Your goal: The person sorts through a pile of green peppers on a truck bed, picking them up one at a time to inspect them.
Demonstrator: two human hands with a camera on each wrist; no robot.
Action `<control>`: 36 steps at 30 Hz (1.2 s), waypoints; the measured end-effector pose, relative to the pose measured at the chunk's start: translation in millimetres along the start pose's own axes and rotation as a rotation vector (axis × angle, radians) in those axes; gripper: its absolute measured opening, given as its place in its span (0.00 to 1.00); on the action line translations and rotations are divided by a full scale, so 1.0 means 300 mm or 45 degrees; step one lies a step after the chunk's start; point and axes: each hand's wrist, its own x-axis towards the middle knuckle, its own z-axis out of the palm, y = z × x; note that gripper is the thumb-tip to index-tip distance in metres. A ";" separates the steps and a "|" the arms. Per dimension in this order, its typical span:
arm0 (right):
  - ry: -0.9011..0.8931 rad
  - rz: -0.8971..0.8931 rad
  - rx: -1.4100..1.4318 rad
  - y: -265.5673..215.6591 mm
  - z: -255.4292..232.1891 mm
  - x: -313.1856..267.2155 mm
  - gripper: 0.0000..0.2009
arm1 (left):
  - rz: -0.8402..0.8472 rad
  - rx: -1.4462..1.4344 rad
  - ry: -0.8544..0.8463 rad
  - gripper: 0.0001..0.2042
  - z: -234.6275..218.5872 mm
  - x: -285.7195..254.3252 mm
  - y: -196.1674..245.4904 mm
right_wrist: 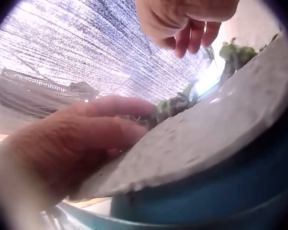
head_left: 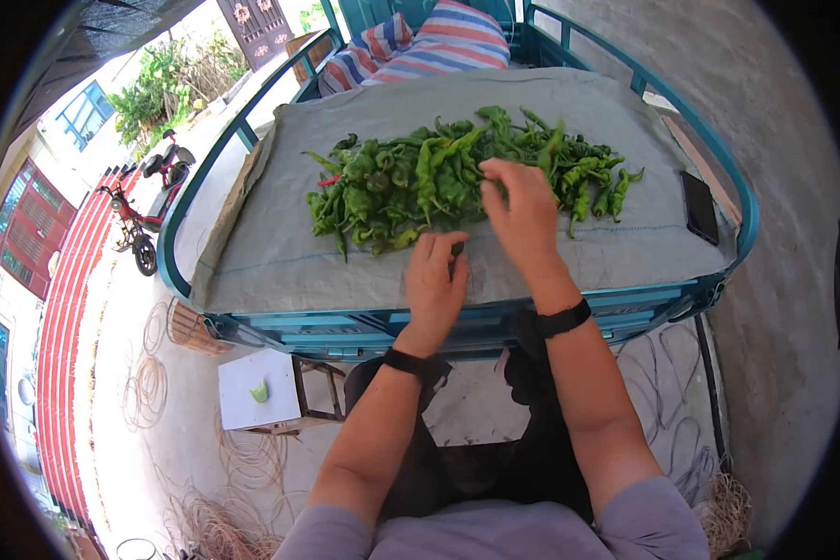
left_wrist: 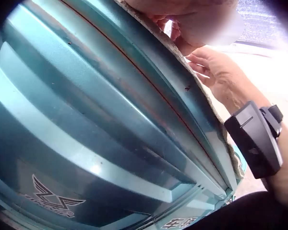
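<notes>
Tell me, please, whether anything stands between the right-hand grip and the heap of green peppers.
Nothing visible does: the right-hand grip is raised at the heap of green peppers, and the black phone lies off to the right.

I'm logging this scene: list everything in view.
peppers: many, green, heaped on sheet
red pepper: one, red, heap's left edge
sheet: one, grey, over cart
cart: one, teal, beneath sheet
phone: one, black, sheet's right
sacks: two visible, striped red and blue, cart's far end
stool: one, white top, lower left
vegetable piece: one, light green, on stool
basket: one, tan, near stool
scooter: at least one, red and black, far left
coiled strands: several, pale, ground
plants: several, green, upper left
wristbands: two, black, one per wrist
left hand: one, heap's near edge
right hand: one, above heap
</notes>
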 end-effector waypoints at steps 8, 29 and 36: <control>0.188 0.007 -0.074 -0.004 0.065 0.019 0.08 | 0.027 0.007 -0.021 0.15 -0.002 -0.005 -0.015; 0.252 -0.009 -0.439 0.065 -0.004 0.023 0.11 | 0.108 0.025 -0.016 0.14 -0.008 -0.012 -0.035; -0.138 0.068 -0.438 -0.008 0.131 0.005 0.10 | 0.110 0.088 -0.003 0.14 0.004 -0.013 -0.041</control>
